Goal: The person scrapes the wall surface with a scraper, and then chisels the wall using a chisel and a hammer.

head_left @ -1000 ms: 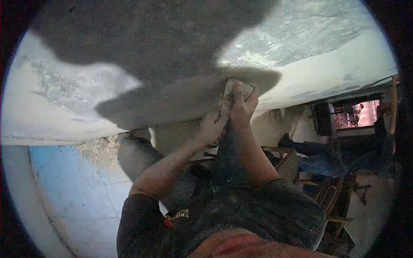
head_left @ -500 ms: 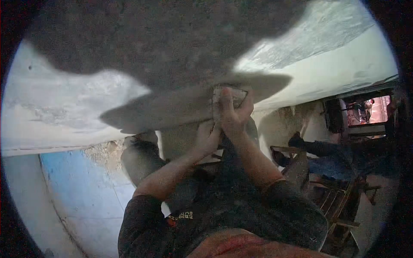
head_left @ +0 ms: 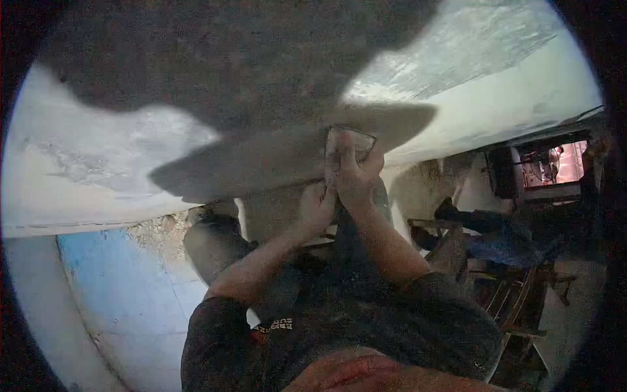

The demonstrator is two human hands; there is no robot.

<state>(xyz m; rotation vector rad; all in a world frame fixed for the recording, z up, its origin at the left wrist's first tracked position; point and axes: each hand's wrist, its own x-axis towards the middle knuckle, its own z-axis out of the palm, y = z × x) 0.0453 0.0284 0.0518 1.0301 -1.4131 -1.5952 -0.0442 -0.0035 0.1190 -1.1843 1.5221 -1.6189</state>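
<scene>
In the head view my right hand is closed on a flat, greyish piece with straight dark edges. My thumb and fingers press over the piece, which lies against a broad pale surface; its exact kind is not clear. Just left and below, my left hand is curled near the piece's lower corner, beside the edge of the pale surface. What its fingers grip, if anything, is hidden. A large dark shadow covers much of the surface around both hands.
Below left is a blue-and-white painted area with a rough, crumbling patch. At right another person's legs show near a wooden frame. A bright opening lies at the far right.
The view has shifted slightly, and the shadow's edge sits a little further left. Both hands keep nearly the same hold and place.
</scene>
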